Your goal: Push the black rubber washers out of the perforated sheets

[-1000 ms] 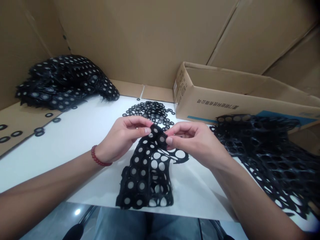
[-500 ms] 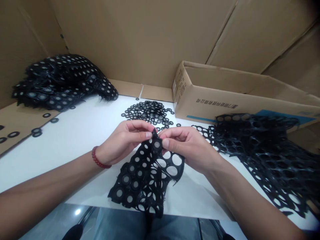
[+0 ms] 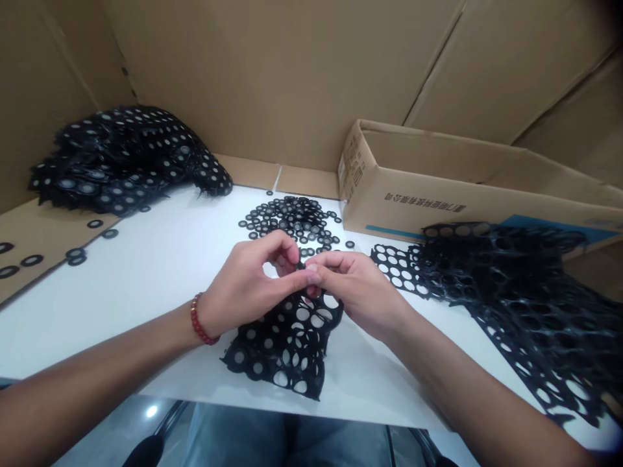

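A black rubber sheet (image 3: 277, 337) dotted with round rings and open holes hangs from my hands over the white table (image 3: 384, 363). My left hand (image 3: 260, 275), with a red bead bracelet (image 3: 199, 321) at its wrist, pinches the sheet's top edge between thumb and forefinger. Right beside it, my right hand (image 3: 357, 282) grips the same edge, and the two thumbs meet. The fingers hide the spot where they pinch. Just beyond lies a pile of loose black rubber rings (image 3: 296, 217).
A heap of ring-filled sheets (image 3: 131, 155) lies at the back left, with stray rings (image 3: 75, 254) near it. At the right is a pile of holed sheets (image 3: 506, 292) before an open cardboard box (image 3: 418, 198). Cardboard walls (image 3: 272, 78) stand behind.
My left thumb has moved right, across to the right thumb, and the left fingers have curled. The sheet's lower end has shifted slightly up and right.
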Action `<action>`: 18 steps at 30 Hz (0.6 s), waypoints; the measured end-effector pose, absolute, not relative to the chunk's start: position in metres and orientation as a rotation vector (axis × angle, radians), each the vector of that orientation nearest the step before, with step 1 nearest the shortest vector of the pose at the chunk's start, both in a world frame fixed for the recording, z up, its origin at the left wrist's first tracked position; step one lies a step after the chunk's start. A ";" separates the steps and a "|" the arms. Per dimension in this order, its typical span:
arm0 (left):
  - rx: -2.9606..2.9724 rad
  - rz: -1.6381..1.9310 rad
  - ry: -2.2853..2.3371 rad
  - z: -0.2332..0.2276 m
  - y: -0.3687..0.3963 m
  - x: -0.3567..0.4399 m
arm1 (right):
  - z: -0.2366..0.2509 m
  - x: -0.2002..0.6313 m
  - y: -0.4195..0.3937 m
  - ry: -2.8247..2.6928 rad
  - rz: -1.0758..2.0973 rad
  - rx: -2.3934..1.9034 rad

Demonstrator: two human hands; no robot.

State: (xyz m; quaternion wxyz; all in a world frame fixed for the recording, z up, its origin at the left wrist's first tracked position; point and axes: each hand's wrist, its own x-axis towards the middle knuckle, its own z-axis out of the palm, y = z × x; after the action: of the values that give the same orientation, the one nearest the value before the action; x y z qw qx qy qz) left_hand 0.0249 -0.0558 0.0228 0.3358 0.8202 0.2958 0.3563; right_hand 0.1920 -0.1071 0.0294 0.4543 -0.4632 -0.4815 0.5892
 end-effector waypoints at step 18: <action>2.486 1.141 0.765 0.006 -0.042 0.025 | 0.025 0.186 -0.105 -0.958 1.578 -1.185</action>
State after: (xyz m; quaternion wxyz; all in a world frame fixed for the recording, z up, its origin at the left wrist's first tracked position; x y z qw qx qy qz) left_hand 0.0249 -0.0417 0.0061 0.1500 0.8653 0.2665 0.3972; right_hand 0.1857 -0.1054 0.0255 0.4564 -0.4806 -0.3885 0.6402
